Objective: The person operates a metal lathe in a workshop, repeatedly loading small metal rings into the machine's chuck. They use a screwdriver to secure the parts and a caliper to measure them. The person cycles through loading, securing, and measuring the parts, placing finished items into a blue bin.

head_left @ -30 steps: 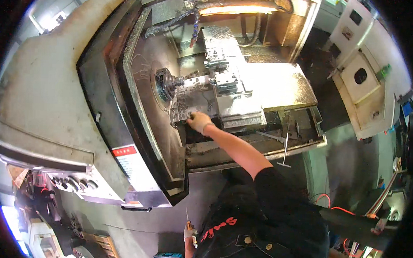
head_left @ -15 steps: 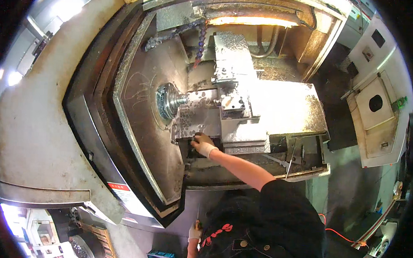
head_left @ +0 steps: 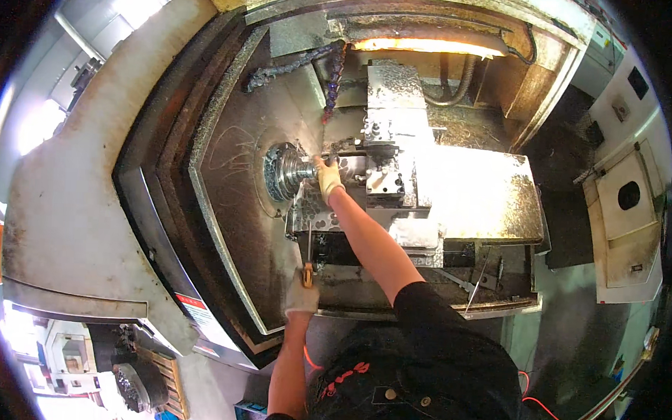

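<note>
Reaching to the centre of the frame, your right hand (head_left: 327, 180), in a pale glove, is at the free end of the stepped round metal part (head_left: 305, 169). Its fingers are partly spread; whether they grip the part or only touch it cannot be told. Your left hand (head_left: 302, 298), also gloved, is clamped around the orange-brown handle of a thin-shafted tool (head_left: 308, 274) below centre, the shaft pointing up toward the speckled metal plate (head_left: 317, 209).

Changed within the last second: your right hand has moved up from the plate's lower edge to the round part, and your left has risen from the bottom of the frame with the tool. Judged from this, your work now involves both hands, close to the chuck (head_left: 279, 171).

Count: two hands, one held tool, one chuck left of centre, one round part projecting from it. Outward: one dark tool block (head_left: 385, 183) right of centre, one segmented hose (head_left: 334, 84) and one lit lamp (head_left: 430, 46) above, one caliper-like tool (head_left: 452, 278) and at least one slender rod (head_left: 475, 289) lower right.
</note>
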A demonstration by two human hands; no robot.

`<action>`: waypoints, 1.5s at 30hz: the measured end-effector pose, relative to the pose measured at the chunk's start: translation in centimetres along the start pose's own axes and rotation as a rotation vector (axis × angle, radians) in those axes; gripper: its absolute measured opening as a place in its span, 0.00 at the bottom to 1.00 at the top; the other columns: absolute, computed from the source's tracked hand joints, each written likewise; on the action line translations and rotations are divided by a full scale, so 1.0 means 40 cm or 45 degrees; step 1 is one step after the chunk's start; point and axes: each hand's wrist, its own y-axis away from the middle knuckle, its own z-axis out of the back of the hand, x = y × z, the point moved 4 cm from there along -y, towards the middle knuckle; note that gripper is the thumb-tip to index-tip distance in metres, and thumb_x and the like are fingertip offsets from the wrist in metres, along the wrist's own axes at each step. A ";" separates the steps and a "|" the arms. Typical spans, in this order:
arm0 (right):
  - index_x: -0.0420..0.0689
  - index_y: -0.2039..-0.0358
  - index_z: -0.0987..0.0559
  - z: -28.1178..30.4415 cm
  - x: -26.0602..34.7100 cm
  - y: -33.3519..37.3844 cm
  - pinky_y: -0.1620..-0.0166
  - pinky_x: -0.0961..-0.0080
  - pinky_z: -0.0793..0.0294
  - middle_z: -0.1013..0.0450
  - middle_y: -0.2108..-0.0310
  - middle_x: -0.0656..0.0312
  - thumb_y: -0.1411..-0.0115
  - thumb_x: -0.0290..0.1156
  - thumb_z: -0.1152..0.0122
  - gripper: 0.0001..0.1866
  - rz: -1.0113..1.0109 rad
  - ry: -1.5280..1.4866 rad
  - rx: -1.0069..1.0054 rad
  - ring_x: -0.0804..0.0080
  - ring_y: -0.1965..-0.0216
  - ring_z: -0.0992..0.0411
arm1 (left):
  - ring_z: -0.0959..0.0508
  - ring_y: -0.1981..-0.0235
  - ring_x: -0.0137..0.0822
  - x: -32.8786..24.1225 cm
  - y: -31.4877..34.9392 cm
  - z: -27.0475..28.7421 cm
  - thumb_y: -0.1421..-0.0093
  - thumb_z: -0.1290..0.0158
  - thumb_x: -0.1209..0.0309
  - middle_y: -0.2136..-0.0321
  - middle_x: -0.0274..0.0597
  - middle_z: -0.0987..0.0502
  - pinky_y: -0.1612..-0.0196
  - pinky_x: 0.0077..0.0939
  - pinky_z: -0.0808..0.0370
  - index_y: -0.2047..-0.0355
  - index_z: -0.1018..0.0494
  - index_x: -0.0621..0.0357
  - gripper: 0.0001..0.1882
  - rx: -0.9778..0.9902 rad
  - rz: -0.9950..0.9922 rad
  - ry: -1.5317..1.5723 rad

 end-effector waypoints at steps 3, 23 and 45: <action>0.37 0.42 0.41 -0.081 0.098 0.167 0.48 0.71 0.35 0.33 0.48 0.49 0.47 0.41 0.37 0.37 -0.020 0.018 0.361 0.59 0.49 0.34 | 0.24 0.62 0.55 0.039 -0.032 0.073 0.47 0.49 0.61 0.65 0.55 0.24 0.60 0.43 0.26 0.57 0.32 0.56 0.19 -0.091 0.071 -0.027; 0.38 0.54 0.27 0.002 -0.128 -0.027 0.66 0.81 0.32 0.28 0.68 0.67 0.41 0.37 0.44 0.18 0.116 -0.115 0.268 0.80 0.71 0.33 | 0.26 0.57 0.56 -0.110 -0.256 0.084 0.49 0.50 0.64 0.61 0.55 0.24 0.54 0.44 0.30 0.55 0.31 0.54 0.20 0.061 -0.036 -0.172; 0.43 0.56 0.25 0.063 -0.243 0.151 0.61 0.72 0.29 0.27 0.60 0.62 0.42 0.48 0.45 0.22 -0.319 -0.274 0.470 0.71 0.63 0.28 | 0.24 0.59 0.51 -0.276 -0.286 0.085 0.54 0.45 0.65 0.62 0.52 0.23 0.56 0.38 0.28 0.57 0.28 0.56 0.22 0.098 -0.257 -0.059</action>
